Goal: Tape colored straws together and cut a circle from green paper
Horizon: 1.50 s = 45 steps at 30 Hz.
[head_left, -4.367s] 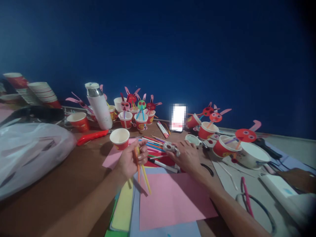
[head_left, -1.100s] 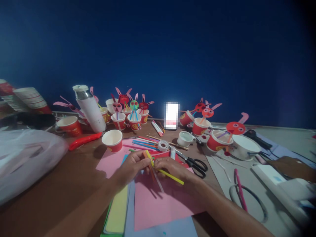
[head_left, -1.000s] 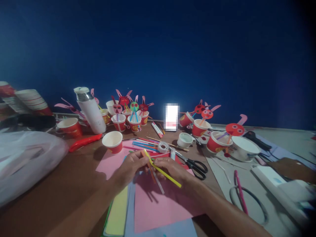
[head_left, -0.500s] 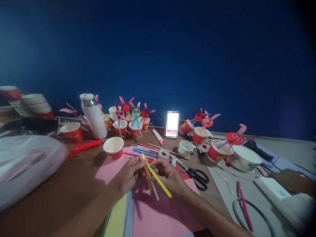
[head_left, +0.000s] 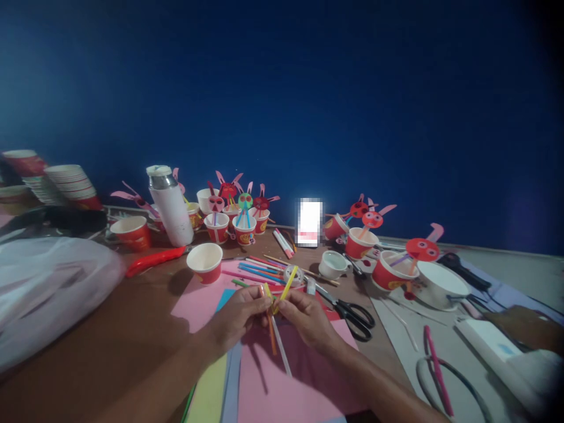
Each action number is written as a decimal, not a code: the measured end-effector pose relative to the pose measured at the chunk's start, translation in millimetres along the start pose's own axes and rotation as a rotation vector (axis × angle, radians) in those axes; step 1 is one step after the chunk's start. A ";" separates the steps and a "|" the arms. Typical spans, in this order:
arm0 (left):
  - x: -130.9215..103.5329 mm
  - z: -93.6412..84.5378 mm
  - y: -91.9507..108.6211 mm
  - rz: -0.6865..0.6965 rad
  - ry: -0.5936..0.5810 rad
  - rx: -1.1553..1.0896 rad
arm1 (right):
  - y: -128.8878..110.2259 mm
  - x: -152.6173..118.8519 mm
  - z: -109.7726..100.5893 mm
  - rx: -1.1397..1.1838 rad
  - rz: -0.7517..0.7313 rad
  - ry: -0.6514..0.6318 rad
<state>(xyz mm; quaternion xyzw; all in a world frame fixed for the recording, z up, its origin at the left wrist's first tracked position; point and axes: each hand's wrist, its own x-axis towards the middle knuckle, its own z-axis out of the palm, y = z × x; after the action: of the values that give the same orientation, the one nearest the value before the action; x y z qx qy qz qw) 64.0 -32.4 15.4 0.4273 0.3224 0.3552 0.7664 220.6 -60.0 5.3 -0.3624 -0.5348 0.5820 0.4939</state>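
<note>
My left hand [head_left: 247, 308] pinches an orange straw [head_left: 272, 335], a whitish straw [head_left: 282, 346] and one end of a yellow straw [head_left: 288, 282]. The orange and whitish straws point down toward me. With closed fingers my right hand [head_left: 302, 311] grips the yellow straw, whose other end points up and away. The yellow straw forms a V between my hands. Both hands are above pink paper [head_left: 282, 393]. Just beyond them lie coloured straws [head_left: 259, 270] and a tape roll [head_left: 291, 275].
Black-handled scissors [head_left: 356, 320] lie to the right. Paper cups with rabbit faces [head_left: 244, 230] stand along the wall, near a white bottle [head_left: 171, 208]. A plastic bag [head_left: 53, 299] is at left, a white cup [head_left: 332, 265] mid-table. Another person's hand [head_left: 524, 326] is at right.
The yellow straw's long part has swung from pointing down toward me to pointing up and away. My right hand has shifted its grip on it. The view has moved slightly.
</note>
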 end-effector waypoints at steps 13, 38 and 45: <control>1.0 -0.5 -0.2 0.000 0.011 -0.039 | 1.9 0.0 3.3 0.090 -0.012 0.148; -11.9 -6.4 8.4 -0.257 -0.334 0.346 | -0.2 -3.5 -6.5 0.245 0.237 0.008; -10.9 0.8 6.7 -0.144 -0.178 0.325 | -2.6 0.0 -4.7 0.137 0.095 0.149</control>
<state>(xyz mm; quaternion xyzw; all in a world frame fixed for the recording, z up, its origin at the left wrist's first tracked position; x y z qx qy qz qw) 57.0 -39.1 23.7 0.5510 0.3363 0.2033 0.7362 225.5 -58.9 7.0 -0.3951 -0.4378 0.6113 0.5277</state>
